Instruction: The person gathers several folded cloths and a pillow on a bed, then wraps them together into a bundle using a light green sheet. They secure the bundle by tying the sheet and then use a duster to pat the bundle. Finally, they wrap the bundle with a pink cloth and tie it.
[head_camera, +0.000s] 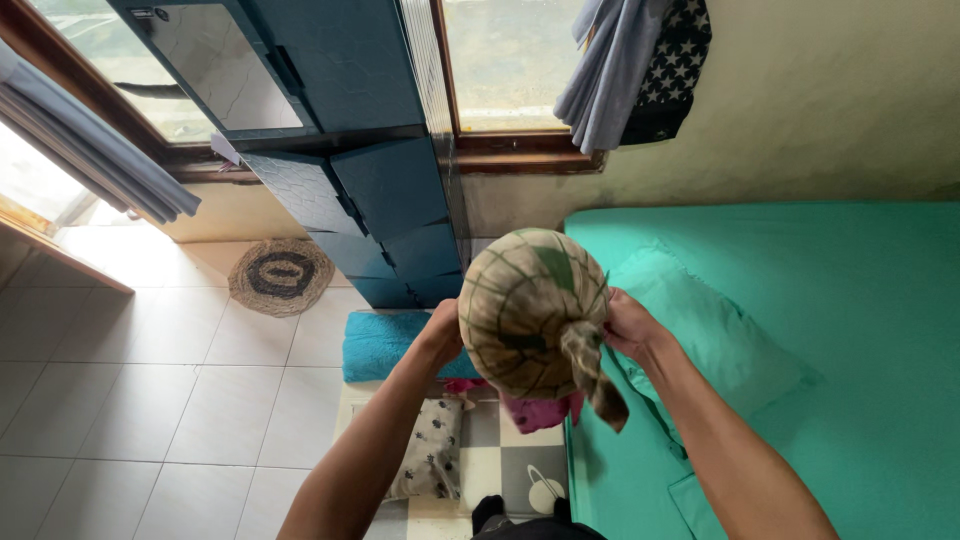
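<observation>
Both hands, left hand (441, 335) and right hand (628, 325), grip a knotted cloth bundle (525, 315) mid-frame. Knot is tied, bundle lifted over the green bed (830, 330) edge, not set down.

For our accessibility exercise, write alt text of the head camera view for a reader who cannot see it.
Seen from above, a left hand and a right hand hold a round, knotted cloth bundle with a green-and-tan pattern between them. It is held over a tiled floor beside a green bed, with a dark blue cabinet under the windows.
</observation>
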